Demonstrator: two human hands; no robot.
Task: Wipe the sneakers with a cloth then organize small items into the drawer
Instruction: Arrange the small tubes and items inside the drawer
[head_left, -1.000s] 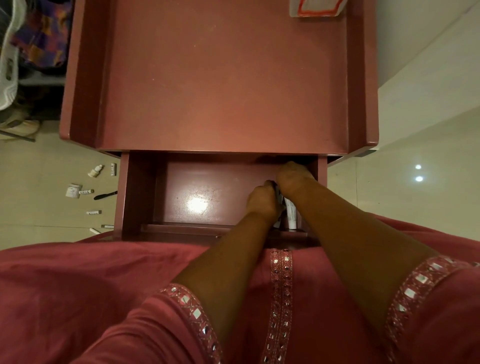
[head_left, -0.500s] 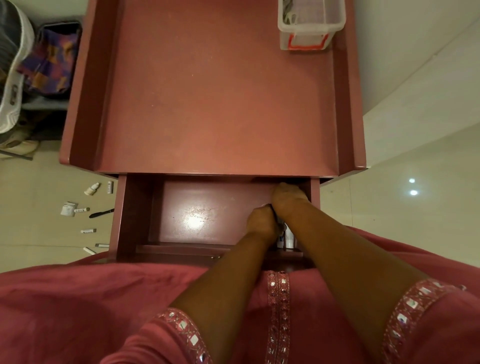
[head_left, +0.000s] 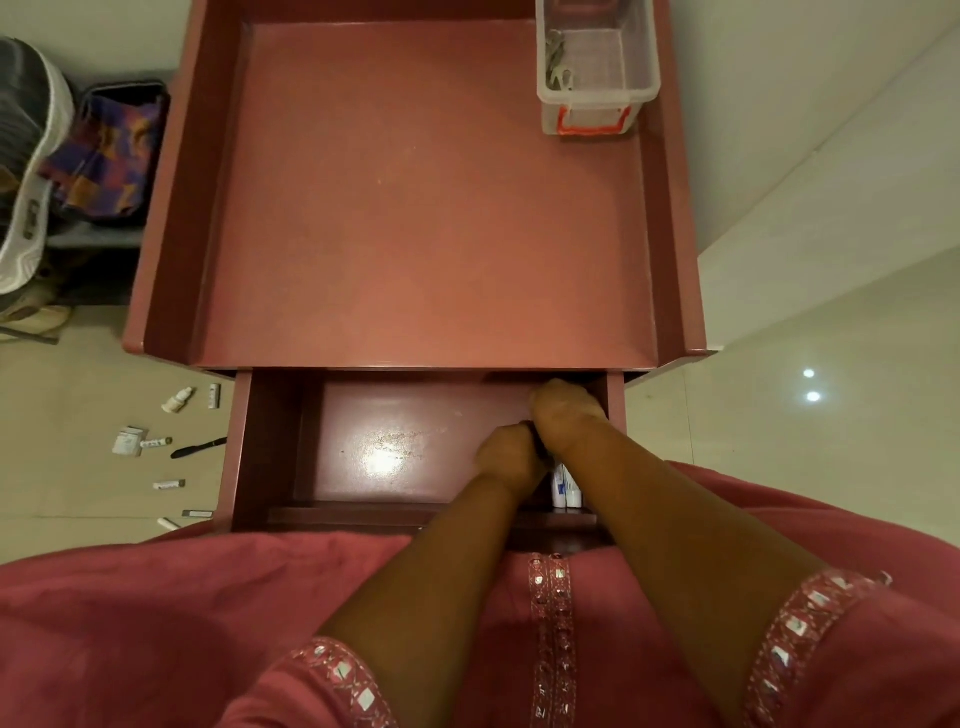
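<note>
Pink drawer: the drawer (head_left: 415, 441) stands pulled out below the cabinet top (head_left: 415, 208), its floor mostly bare, with a few white tubes (head_left: 563, 486) standing at its near right corner.
Left hand: the left hand (head_left: 506, 460) is low in the drawer just beside the tubes; its fingers curl round something dark, but what it is cannot be told.
Right hand: the right hand (head_left: 569, 415) reaches to the drawer's right back corner, touching the left hand; whether its fingers grip anything cannot be told.
Done so far: judging by the tubes already inside, sorting has started; no sneakers or cloth are in view, so the wiping cannot be judged.
Left to do: small items (head_left: 156, 441) lie scattered on the floor (head_left: 78, 389) left of the cabinet, well apart from the hands.
Edges: the drawer's right wall and the overhanging cabinet top hem in the right hand.
Open room: the left and middle of the drawer offer free space.
Also there: a clear plastic box (head_left: 597, 78) sits at the far right of the top.
</note>
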